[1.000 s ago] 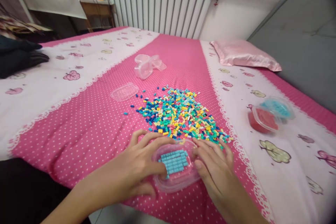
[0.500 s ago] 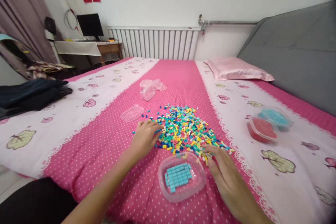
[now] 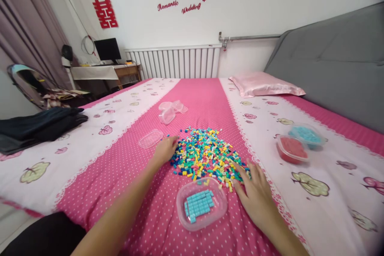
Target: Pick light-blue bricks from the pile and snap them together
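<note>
A pile of small toy building bricks in blue, green, yellow, white and pink lies spread on the bed. My left hand rests against the pile's left edge, fingers curved inward and partly hidden, with no brick visibly held. Along the right edge, my right hand lies with its fingers spread, touching the bricks and gripping none. Between my hands, at the near side, stands a clear plastic tub. Inside it, light blue bricks sit in neat rows. A few loose bricks lie at its far rim.
Left of the pile lies a clear lid, with more clear plastic lids or tubs behind it. To the right stand a tub of red pieces and a tub of blue pieces. Dark folded clothing lies at the left.
Stray bricks on the left now sit closer to the pile, which looks more compact. My left hand's fingers have curled in more at its edge. The view has tilted up.
</note>
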Action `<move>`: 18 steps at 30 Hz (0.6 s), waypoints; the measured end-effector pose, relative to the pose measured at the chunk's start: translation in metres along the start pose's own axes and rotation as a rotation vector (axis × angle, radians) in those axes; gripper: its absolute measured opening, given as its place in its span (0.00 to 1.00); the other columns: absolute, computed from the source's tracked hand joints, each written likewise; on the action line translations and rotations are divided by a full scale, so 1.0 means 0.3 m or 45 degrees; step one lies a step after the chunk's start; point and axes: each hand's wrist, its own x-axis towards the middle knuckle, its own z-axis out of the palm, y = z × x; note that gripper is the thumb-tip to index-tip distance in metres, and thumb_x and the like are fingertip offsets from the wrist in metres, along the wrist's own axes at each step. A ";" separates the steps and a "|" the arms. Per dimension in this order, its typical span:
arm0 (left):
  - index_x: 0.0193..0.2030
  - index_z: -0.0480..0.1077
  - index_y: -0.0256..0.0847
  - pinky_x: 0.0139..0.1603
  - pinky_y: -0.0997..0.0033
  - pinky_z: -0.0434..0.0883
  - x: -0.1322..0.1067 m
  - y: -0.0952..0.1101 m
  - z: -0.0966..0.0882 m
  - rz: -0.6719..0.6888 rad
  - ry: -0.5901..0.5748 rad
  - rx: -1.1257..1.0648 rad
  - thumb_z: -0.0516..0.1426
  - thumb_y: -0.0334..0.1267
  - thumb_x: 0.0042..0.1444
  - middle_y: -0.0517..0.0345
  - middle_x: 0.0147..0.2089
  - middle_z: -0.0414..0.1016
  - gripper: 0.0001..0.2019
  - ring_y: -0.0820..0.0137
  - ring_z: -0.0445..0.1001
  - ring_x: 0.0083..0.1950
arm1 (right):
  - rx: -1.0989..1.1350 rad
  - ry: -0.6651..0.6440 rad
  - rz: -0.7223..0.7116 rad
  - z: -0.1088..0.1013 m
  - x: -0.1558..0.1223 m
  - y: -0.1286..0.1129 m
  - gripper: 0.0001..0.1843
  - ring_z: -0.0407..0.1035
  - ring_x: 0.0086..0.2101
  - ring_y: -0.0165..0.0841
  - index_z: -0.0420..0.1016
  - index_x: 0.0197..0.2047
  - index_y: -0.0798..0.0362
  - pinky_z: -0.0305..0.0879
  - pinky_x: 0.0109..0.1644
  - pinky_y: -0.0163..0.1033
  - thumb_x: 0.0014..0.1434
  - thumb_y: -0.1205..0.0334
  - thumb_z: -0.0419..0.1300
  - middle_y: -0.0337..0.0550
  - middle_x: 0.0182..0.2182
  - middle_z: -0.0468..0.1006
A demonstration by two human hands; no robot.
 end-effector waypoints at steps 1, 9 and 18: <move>0.61 0.71 0.40 0.56 0.52 0.78 -0.005 0.004 0.012 0.017 -0.003 -0.005 0.60 0.45 0.69 0.48 0.61 0.74 0.18 0.60 0.77 0.56 | -0.056 -0.006 0.008 0.019 -0.005 0.006 0.24 0.58 0.68 0.56 0.74 0.65 0.51 0.64 0.64 0.70 0.72 0.53 0.49 0.60 0.65 0.69; 0.62 0.71 0.40 0.58 0.50 0.77 0.095 0.117 0.022 0.175 0.003 -0.047 0.60 0.45 0.69 0.47 0.62 0.73 0.18 0.59 0.76 0.58 | -0.195 -0.008 -0.058 0.049 -0.010 -0.012 0.27 0.66 0.63 0.55 0.72 0.67 0.56 0.65 0.63 0.65 0.73 0.54 0.47 0.64 0.63 0.73; 0.61 0.71 0.39 0.56 0.52 0.78 0.244 0.150 0.082 0.159 -0.221 -0.148 0.60 0.45 0.69 0.48 0.61 0.74 0.18 0.60 0.77 0.56 | -0.304 -0.055 -0.012 0.061 -0.009 -0.030 0.27 0.63 0.64 0.55 0.73 0.68 0.53 0.62 0.66 0.62 0.73 0.56 0.45 0.58 0.63 0.74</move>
